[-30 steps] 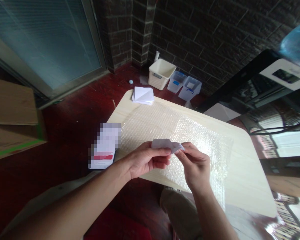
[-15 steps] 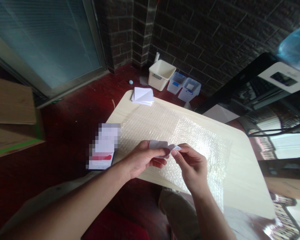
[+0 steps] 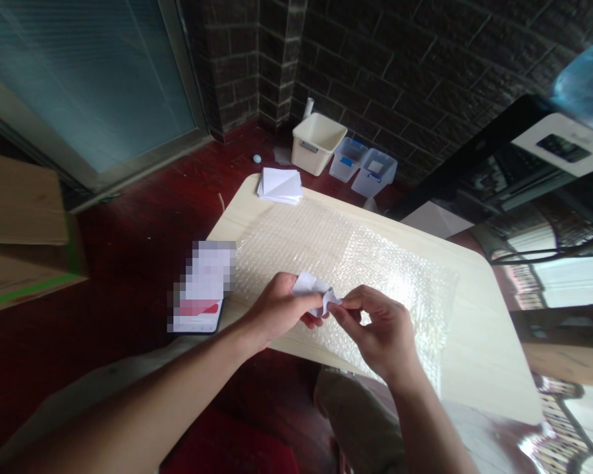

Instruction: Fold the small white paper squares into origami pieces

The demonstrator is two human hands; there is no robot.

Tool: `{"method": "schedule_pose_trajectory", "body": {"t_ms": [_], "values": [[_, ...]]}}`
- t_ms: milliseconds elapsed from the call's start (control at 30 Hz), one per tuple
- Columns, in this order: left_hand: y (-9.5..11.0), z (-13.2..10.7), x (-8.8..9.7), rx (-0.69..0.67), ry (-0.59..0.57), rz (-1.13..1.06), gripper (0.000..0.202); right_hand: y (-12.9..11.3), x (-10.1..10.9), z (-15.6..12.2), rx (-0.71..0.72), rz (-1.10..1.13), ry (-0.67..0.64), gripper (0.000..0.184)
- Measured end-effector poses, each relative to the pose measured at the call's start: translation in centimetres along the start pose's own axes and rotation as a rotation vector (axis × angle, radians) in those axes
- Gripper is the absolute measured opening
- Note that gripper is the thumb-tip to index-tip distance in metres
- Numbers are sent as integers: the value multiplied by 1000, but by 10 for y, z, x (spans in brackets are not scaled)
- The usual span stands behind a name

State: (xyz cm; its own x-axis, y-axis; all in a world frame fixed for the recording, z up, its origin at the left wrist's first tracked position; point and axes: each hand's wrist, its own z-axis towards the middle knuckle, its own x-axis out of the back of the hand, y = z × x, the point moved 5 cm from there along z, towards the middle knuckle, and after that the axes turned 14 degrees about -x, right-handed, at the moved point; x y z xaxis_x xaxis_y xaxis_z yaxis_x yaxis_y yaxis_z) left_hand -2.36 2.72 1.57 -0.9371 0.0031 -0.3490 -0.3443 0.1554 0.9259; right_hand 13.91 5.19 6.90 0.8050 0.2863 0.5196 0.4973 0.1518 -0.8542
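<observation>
A small piece of folded white paper (image 3: 310, 284) is held above the table. My left hand (image 3: 281, 309) is closed around its left part, thumb on top and fingers beneath. With thumb and forefinger, my right hand (image 3: 378, 322) pinches the paper's twisted right end. Whether anything is wrapped inside the paper cannot be seen. Under both hands lies a sheet of clear bubble wrap (image 3: 306, 230), spread over the pale wooden table (image 3: 484, 329).
A stack of white paper (image 3: 279, 185) sits at the table's far left corner. A phone (image 3: 197, 322), partly pixelated, is at the left edge. Beyond the table are a cream basket (image 3: 312, 158) and two clear bins (image 3: 374, 172). Cardboard boxes (image 3: 20, 204) stand at left.
My right hand has moved slightly left and down with the paper's end. The paper has tilted and looks more crumpled at its right end.
</observation>
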Motion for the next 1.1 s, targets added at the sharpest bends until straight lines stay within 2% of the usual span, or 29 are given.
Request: {"method": "schedule_pose_trajectory", "body": {"t_ms": [100,200,300,400,533,667,867,1100], "values": [[-1,0,-1,2,-13,-6,19,10,-2,2,-116,114,-30,14],[-3,0,-4,22,-15,-128,18,17,-8,3,-208,330,-43,14],[-6,1,-9,43,-12,-322,16,13,-14,5,-212,526,-20,13],[-9,0,-12,70,-11,-426,18,7,-16,6,-174,578,30,8],[-10,-1,-11,71,-16,-413,20,7,-13,5,-135,528,71,4],[-9,-1,-9,39,-8,-333,21,7,-6,2,-95,350,81,5],[-5,0,-5,-1,-4,-120,19,7,-1,2,-95,145,22,6],[-11,3,-3,-19,21,-53,24,8,-3,3,-76,-35,10,7]]}}
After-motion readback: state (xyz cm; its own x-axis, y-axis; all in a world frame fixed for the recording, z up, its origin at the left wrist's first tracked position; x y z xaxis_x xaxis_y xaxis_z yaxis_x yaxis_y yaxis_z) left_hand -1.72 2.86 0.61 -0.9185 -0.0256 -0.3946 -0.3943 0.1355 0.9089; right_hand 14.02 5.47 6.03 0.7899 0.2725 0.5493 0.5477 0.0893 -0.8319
